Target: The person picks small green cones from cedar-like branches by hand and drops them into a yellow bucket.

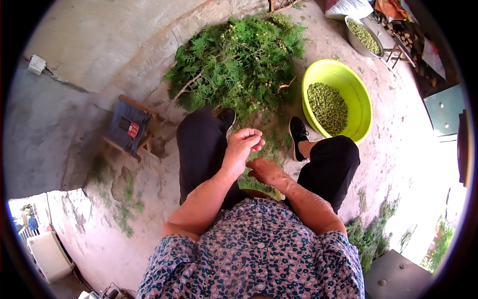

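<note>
My left hand (245, 145) is raised between my knees, its fingers curled and pinched together; whatever they hold is too small or hidden to make out. Just below and right of it, my right hand (266, 170) has its fingers bent inward, their tips partly hidden. Under both hands, green sprigs (269, 122) lie scattered between my shoes. A heap of leafy branches (234, 60) with small green cones lies beyond my feet. Beside my right foot stands a yellow-green tub (359, 107) with small green cones (326, 104) in its bottom.
A folding stool (127, 134) with grey cloth stands left. At upper right are a metal basin (374, 47) of green cones, a white sack (346, 7) and stacked wood (393, 27). A wall (64, 30) borders the upper left; greenery (366, 239) lies lower right.
</note>
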A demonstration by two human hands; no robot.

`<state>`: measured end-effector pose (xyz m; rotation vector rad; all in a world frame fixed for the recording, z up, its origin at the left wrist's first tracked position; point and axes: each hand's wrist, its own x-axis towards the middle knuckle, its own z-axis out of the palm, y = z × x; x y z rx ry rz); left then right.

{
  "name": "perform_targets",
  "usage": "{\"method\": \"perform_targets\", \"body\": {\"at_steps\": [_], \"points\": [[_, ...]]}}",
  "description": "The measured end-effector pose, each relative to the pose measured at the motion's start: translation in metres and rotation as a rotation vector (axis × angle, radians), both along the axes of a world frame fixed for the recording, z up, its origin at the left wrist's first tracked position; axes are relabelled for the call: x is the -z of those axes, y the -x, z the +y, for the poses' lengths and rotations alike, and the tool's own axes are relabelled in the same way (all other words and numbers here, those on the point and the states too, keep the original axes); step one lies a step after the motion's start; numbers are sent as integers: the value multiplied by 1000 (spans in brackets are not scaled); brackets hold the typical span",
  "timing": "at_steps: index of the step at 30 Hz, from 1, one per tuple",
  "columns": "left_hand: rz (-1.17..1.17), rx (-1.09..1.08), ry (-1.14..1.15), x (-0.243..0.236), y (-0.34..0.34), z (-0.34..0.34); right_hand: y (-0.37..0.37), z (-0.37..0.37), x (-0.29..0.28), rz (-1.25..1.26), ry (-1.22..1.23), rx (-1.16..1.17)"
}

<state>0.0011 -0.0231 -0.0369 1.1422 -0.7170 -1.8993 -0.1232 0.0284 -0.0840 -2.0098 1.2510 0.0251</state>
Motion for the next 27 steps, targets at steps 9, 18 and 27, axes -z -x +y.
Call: {"method": "perform_targets", "body": {"at_steps": [9, 18, 27], "points": [[-19, 74, 65, -5, -6, 2, -20, -2, -32, 115, -31, -104], [-25, 38, 30, 1, -13, -4, -16, 17, -14, 82, -65, -127], [-47, -50, 32, 1, -30, -5, -29, 19, 20, 132, -142, -213]]}}
